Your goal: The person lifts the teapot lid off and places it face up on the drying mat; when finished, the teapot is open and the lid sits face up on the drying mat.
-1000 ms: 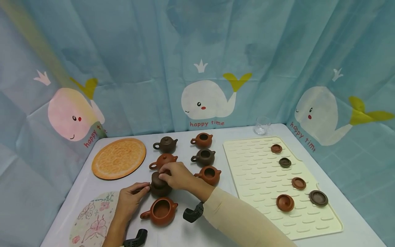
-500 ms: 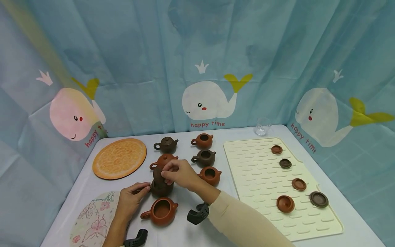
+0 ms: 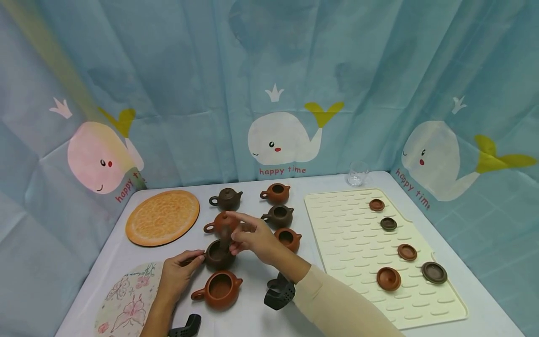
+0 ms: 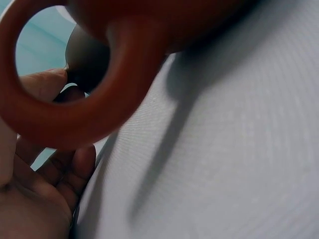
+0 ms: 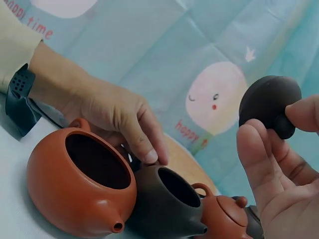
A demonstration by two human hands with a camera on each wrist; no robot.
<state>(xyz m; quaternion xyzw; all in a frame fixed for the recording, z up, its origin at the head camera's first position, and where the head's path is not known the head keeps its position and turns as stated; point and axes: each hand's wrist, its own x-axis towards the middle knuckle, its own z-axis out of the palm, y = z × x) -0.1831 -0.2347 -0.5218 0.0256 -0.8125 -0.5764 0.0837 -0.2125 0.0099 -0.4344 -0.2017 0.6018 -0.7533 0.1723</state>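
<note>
My left hand (image 3: 178,271) pinches the handle of a dark brown teapot (image 5: 162,204), which stands lidless on the table. Its round opening shows plainly in the right wrist view. Above that teapot my right hand (image 3: 258,239) holds a dark brown teapot lid (image 5: 269,102) by its knob, tilted on edge between thumb and fingers. Just nearer to me stands a reddish-brown teapot (image 3: 221,291) without a lid; its handle fills much of the left wrist view. Behind the dark teapot sits a reddish teapot (image 3: 219,223) with its lid on, partly hidden by my right hand.
A lidded dark teapot (image 3: 228,200) stands farther back. Right of it is a column of lidless teapots (image 3: 280,216). The cream mat (image 3: 345,262) at right carries several lids (image 3: 389,279). A glass cup (image 3: 357,174), a round orange mat (image 3: 162,217) and a floral mat (image 3: 122,299) lie around.
My right hand has lifted the dark lid off the teapot, tilted it on edge and drawn it slightly right, uncovering the opening. My left hand stays at the handle.
</note>
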